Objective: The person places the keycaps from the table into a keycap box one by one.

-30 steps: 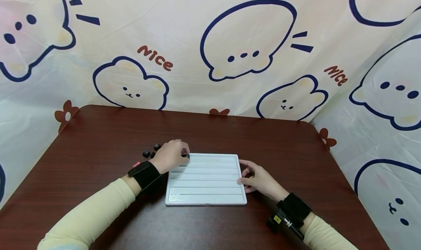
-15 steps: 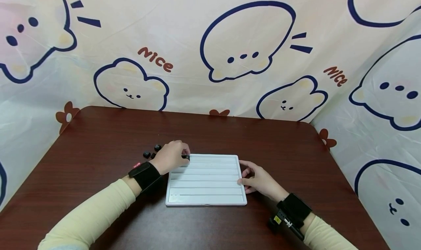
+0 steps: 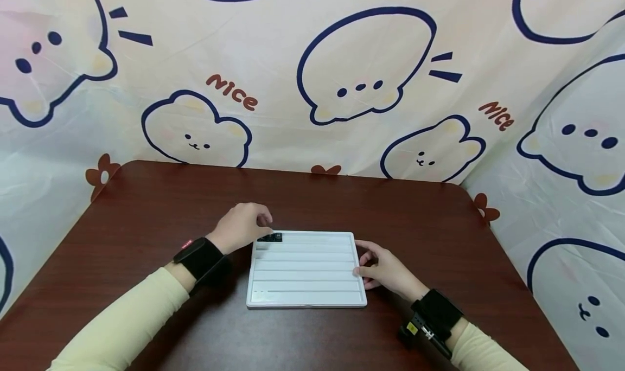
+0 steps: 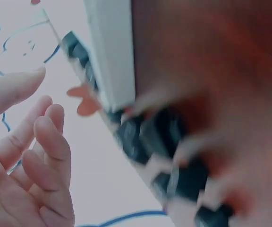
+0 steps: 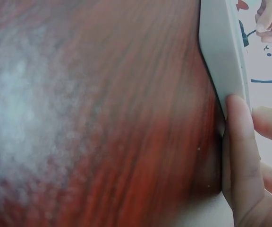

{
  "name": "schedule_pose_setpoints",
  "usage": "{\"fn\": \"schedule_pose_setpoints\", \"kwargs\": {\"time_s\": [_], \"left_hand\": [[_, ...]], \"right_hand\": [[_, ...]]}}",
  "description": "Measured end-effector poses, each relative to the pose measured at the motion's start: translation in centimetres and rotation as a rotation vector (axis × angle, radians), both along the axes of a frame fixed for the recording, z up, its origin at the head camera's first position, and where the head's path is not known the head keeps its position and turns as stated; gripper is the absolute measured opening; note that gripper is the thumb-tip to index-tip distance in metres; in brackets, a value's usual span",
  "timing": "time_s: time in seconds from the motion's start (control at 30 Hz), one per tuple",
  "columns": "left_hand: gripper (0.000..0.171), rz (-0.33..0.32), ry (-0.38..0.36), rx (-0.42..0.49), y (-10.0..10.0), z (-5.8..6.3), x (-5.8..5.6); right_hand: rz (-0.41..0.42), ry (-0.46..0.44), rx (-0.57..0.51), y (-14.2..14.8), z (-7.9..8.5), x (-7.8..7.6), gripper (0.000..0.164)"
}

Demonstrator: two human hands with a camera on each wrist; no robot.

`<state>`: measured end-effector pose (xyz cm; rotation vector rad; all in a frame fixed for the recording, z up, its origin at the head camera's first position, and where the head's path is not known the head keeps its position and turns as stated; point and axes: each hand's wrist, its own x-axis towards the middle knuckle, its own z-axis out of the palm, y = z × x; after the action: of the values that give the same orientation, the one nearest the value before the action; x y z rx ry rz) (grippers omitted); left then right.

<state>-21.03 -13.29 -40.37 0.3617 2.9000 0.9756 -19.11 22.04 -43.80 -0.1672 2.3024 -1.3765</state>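
Right hand (image 5: pixel 251 184), thumb against the edge of a white board (image 5: pixel 221 42); tabletop (image 5: pixel 126 118) at left; beyond, left hand (image 5: pixel 270 21) and dark shapes (image 5: pixel 244 34), perhaps blocks.

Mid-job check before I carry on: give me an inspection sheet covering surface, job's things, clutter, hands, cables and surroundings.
Surface: brown wood-grain table, pale glare at the near side
Job's things: white tray on the table; dark blocks at the left of its far row; more loose blocks, blurred, beside it in the left wrist view
Clutter: nothing seen
Left hand: at the tray's far-left corner, holding nothing
Right hand: holds the tray's right edge
Cables: nothing seen
Surroundings: printed cloth behind and at both sides
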Motion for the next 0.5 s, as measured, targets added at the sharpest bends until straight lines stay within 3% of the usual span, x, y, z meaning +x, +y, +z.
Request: {"fn": "schedule_pose_setpoints", "kwargs": {"time_s": [0.23, 0.5], "left_hand": [[0.014, -0.025, -0.003, 0.099, -3.9, 0.9, -0.1], [0.016, -0.084, -0.017, 0.097, -8.4, 0.4, 0.5]], "right_hand": [[-0.007, -0.003, 0.011, 0.0, 0.0, 0.0, 0.073], [0.01, -0.011, 0.015, -0.1, 0.0, -0.1, 0.073]]}}
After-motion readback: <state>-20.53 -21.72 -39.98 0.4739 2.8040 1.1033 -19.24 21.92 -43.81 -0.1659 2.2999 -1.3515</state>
